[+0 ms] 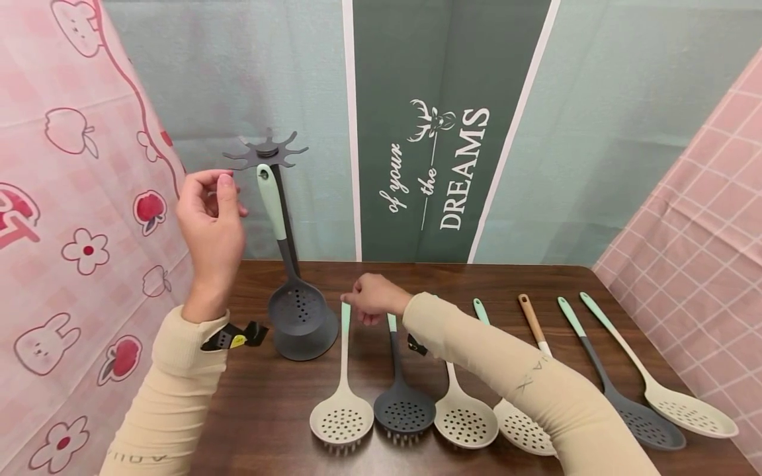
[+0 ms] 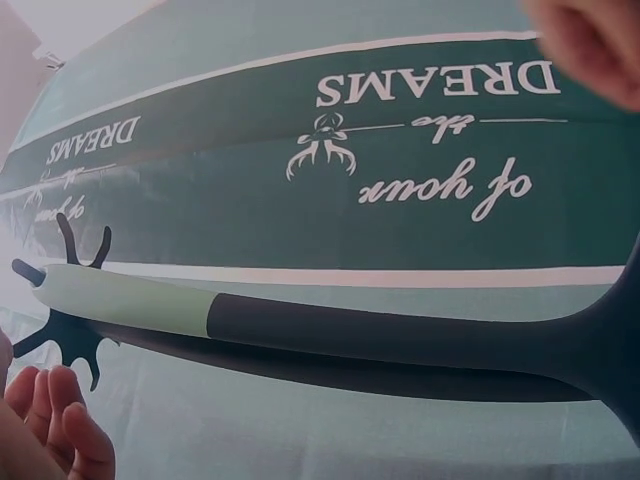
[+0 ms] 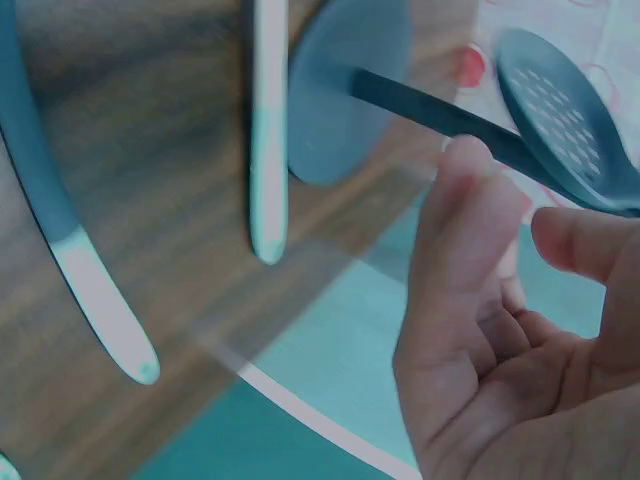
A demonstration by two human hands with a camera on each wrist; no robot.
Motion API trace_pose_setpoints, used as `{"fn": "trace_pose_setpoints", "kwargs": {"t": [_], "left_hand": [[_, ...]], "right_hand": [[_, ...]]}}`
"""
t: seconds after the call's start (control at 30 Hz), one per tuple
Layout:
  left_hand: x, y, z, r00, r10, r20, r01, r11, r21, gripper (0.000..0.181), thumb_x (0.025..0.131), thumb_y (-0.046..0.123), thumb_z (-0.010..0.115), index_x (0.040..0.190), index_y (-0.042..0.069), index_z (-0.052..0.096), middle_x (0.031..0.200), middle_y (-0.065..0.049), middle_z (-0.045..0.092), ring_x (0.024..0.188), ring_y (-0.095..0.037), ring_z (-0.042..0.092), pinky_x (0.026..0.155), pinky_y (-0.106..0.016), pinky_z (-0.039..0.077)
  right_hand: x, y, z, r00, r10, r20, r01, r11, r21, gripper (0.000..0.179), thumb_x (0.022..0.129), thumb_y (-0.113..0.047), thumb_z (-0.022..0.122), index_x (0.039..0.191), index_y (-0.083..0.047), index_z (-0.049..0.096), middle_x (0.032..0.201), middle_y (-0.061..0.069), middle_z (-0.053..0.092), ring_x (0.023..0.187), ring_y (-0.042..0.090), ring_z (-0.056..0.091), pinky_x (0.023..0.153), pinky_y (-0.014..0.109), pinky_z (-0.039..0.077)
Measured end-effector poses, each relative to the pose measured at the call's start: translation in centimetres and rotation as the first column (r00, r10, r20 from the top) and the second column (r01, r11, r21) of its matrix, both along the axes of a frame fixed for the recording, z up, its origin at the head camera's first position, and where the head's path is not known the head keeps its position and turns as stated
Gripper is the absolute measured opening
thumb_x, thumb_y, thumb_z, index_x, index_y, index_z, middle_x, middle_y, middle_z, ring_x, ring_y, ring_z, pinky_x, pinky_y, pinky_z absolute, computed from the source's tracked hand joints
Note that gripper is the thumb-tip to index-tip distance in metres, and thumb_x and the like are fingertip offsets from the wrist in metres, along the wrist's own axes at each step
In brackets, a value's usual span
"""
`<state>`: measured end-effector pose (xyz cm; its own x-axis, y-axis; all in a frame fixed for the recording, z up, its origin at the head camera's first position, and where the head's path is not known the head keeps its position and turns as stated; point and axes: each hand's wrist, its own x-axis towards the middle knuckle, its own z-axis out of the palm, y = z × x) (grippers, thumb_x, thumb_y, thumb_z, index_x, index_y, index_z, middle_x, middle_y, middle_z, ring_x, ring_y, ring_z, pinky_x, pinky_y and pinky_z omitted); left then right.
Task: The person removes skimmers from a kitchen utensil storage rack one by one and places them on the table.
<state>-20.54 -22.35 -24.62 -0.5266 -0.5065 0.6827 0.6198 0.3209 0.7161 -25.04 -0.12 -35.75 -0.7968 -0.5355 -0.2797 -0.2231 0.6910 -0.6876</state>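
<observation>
A dark grey skimmer with a mint handle (image 1: 271, 201) hangs from the spoked top of a utensil stand (image 1: 290, 156), its perforated bowl in front of the stand's round base. Just left of that handle, my left hand (image 1: 214, 211) is raised with loosely bent fingers and nothing in them. In the left wrist view the fingers (image 2: 60, 420) are below the spokes, apart from the handle. My right hand (image 1: 375, 297) is over the table, overlapping the handle end of a cream skimmer (image 1: 342, 416) in the head view. The right wrist view shows its thumb and fingers (image 3: 460, 230) apart, holding nothing.
Right of the cream skimmer lie a dark grey skimmer (image 1: 405, 410) and several more slotted utensils, including one with a brown handle (image 1: 532, 317). The right sleeve (image 1: 512, 377) covers parts of some. Cloth backdrops (image 1: 286, 79) enclose the wooden table (image 1: 250, 410).
</observation>
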Motion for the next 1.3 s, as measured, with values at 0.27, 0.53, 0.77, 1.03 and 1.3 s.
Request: {"fn": "trace_pose_setpoints", "kwargs": {"t": [0.27,0.53,0.77,1.03,1.3], "left_hand": [[1.1,-0.3,-1.2,0.999,0.019,0.050,-0.015,0.997,-0.079,0.023,0.103,0.016,0.058,0.110,-0.004,0.066,0.088,0.010,0.057,0.071,-0.010,0.057,0.064,-0.022,0.045],[2.1,0.0,-2.3,0.989,-0.021,0.149,0.052,0.977,-0.207,0.031,0.100,0.020,0.064,0.119,-0.004,0.065,0.099,0.010,0.062,0.086,-0.009,0.061,0.073,-0.022,0.047],[2.3,0.0,-3.6,0.953,-0.027,0.302,0.131,0.935,-0.329,0.034,0.098,0.024,0.067,0.122,-0.001,0.063,0.112,-0.009,0.066,0.092,-0.003,0.060,0.079,-0.022,0.047],[2.2,0.2,-4.6,0.933,-0.012,0.360,0.158,0.911,-0.381,0.040,0.095,0.025,0.074,0.121,-0.002,0.061,0.109,-0.013,0.065,0.094,-0.019,0.063,0.077,-0.026,0.048],[2.0,0.7,-5.4,0.937,0.039,0.347,0.118,0.900,-0.421,0.036,0.093,0.019,0.077,0.115,-0.003,0.061,0.101,-0.017,0.067,0.093,-0.026,0.065,0.074,-0.025,0.047]], "right_hand": [[-1.0,0.3,3.8,0.985,0.004,-0.170,-0.025,0.992,-0.125,0.030,0.106,-0.025,0.056,0.087,-0.002,0.062,0.070,0.011,0.068,0.060,0.026,0.068,0.052,0.031,0.055],[-1.5,0.0,8.3,0.925,-0.071,-0.375,-0.065,0.939,-0.339,0.020,0.107,-0.021,0.053,0.094,-0.008,0.062,0.076,0.009,0.069,0.058,0.020,0.064,0.054,0.030,0.054],[-1.4,-0.8,12.4,0.887,-0.084,-0.453,-0.091,0.932,-0.352,0.019,0.109,-0.026,0.048,0.106,-0.011,0.060,0.080,0.004,0.068,0.061,0.020,0.066,0.058,0.032,0.053],[-1.5,-2.0,16.2,0.852,-0.083,-0.517,-0.121,0.929,-0.350,0.022,0.110,-0.030,0.045,0.113,-0.012,0.056,0.082,0.003,0.066,0.063,0.023,0.066,0.059,0.032,0.051],[-1.8,-3.1,18.1,0.832,-0.025,-0.555,-0.115,0.970,-0.216,0.027,0.110,-0.034,0.043,0.125,-0.014,0.053,0.082,0.002,0.064,0.061,0.018,0.062,0.060,0.029,0.048]]}}
